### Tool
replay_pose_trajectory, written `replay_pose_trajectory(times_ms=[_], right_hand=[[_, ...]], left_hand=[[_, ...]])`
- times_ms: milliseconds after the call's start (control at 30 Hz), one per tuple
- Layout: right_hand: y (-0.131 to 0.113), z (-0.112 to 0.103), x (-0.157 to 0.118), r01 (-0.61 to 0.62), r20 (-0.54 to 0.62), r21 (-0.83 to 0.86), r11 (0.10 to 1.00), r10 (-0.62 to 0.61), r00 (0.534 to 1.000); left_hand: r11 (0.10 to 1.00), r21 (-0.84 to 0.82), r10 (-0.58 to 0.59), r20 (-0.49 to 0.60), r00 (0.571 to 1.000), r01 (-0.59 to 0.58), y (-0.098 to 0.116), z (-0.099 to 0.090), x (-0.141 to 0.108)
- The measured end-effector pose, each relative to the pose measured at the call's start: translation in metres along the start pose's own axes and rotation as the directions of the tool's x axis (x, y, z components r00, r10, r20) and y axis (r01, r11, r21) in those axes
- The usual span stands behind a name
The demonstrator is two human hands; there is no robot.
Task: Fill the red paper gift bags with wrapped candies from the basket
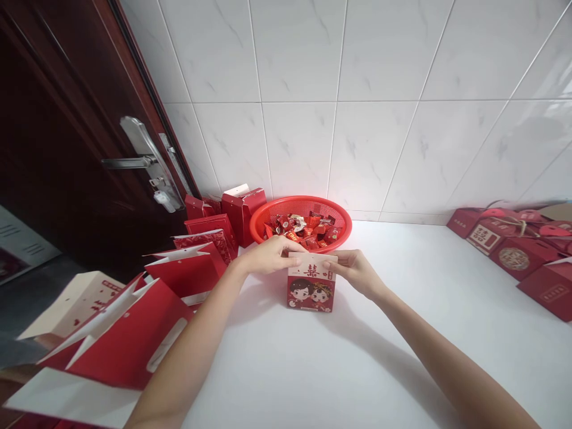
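Note:
A small red and cream gift box (310,292) with two cartoon figures stands upright on the white table. My left hand (274,255) pinches its top edge at the left, thumb on the front flap and fingers behind. At the right end of the same edge, my right hand (355,271) grips with its thumb in front, the other fingers partly hidden behind the box. Just beyond the box sits a red plastic basket (257,229) holding several wrapped candies (308,229).
Several red paper bags and boxes (129,336) line the table's left side, some with open tops. Finished-looking red gift boxes (521,256) are grouped at the far right. A white tiled wall (304,149) bounds the back, and a dark door (67,119) is at left.

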State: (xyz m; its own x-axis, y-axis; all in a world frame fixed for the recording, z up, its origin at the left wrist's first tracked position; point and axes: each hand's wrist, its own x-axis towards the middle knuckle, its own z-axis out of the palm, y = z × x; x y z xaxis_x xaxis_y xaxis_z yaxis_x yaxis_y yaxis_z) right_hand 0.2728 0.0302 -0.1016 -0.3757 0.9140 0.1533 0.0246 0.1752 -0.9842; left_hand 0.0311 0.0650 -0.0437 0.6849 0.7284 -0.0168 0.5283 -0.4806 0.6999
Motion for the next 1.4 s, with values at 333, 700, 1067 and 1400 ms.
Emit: replay_pose_trajectory(times_ms=[333,700,1067,1400], right_hand=[[-0.004,-0.003,0.001,0.130,-0.032,-0.264,0.956,-0.143,0.989],[-0.004,-0.013,0.000,0.157,0.051,-0.378,0.912,-0.149,0.987],[-0.032,-0.080,-0.053,0.070,-0.212,-0.478,0.876,-0.192,0.958],[-0.054,-0.169,-0.197,-0.222,-0.964,-0.228,0.948,-0.189,0.185]], left_hand=[[1.000,0.010,-0.002,-0.036,0.999,0.003,-0.004,0.001,0.001],[0.998,0.050,0.025,-0.013,1.000,-0.025,0.002,0.006,0.001],[0.994,0.105,-0.020,0.070,0.997,0.013,0.018,0.009,-0.002],[0.989,0.145,0.023,0.088,0.996,-0.036,0.033,0.014,-0.008]])
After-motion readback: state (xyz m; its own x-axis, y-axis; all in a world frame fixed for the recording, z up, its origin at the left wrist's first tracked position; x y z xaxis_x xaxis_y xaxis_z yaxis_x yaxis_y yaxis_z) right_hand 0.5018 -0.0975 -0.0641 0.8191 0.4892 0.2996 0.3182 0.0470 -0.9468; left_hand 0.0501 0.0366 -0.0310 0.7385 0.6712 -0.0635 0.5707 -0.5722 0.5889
